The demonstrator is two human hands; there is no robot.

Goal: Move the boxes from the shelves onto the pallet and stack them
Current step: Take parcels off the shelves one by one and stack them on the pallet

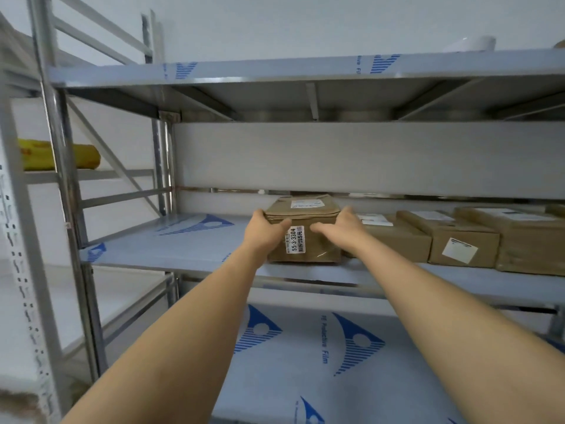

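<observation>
A small brown cardboard box (304, 237) with a white label reading 55-3-3304 sits on the middle shelf (171, 246) of a grey metal rack. My left hand (266, 229) grips its left side, thumb across the front. My right hand (342, 226) holds its right side, thumb lying on the front face. Both arms reach forward from below. To its right, three more brown boxes stand in a row: one (394, 240) right behind my right hand, another (458, 243) with a white sticker, and a larger one (532, 243) at the frame's edge. The pallet is out of view.
The lower shelf (305, 362) wears blue-printed protective film. The upper shelf (275, 71) carries a white object (470, 44) at the right. A yellow package (58, 156) lies on a neighbouring rack at the left. Steel uprights (61, 179) stand left of the shelf.
</observation>
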